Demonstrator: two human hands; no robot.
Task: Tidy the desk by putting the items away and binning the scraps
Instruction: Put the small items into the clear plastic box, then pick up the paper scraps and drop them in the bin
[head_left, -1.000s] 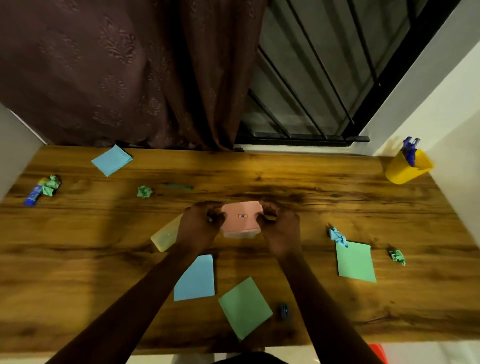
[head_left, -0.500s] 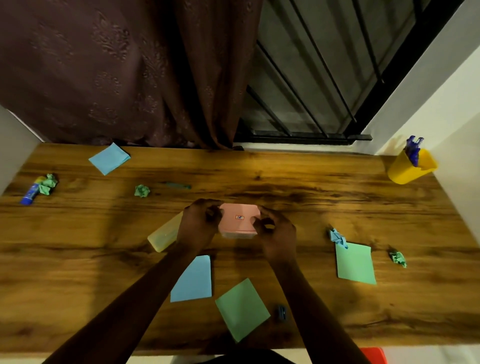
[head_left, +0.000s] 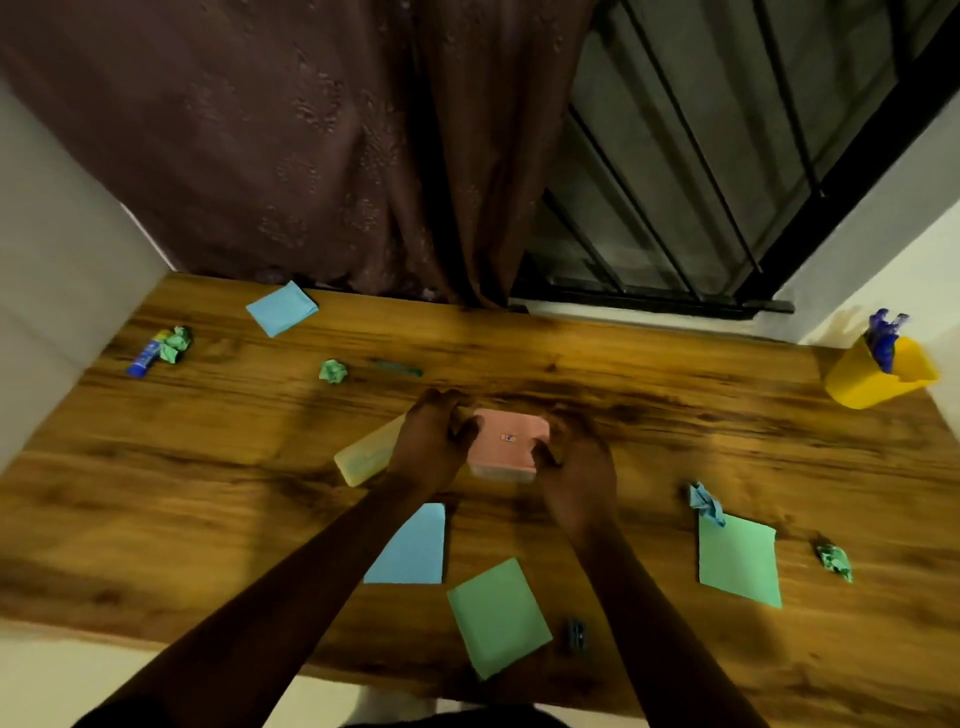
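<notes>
Hands: the left hand (head_left: 431, 441) and the right hand (head_left: 576, 467) both grip the pink pad (head_left: 511, 441), one at each side, with fingers curled round its edges.
Pink pad: it is at the middle of the surface (head_left: 675, 415); I cannot tell whether it is resting or slightly lifted.
Handling: probably light and stiff as a block, though the top sheets may bend. The two sides look the best place to hold it.
Beside: a yellow pad (head_left: 363, 457) lies just by the left hand and could be pushed.
Near: a blue sheet (head_left: 410, 545) and a green sheet (head_left: 498, 616).
Farther: a blue scrap (head_left: 706, 504), a green scrap (head_left: 332, 371), and a yellow cup (head_left: 878, 376) well apart at the right.
</notes>
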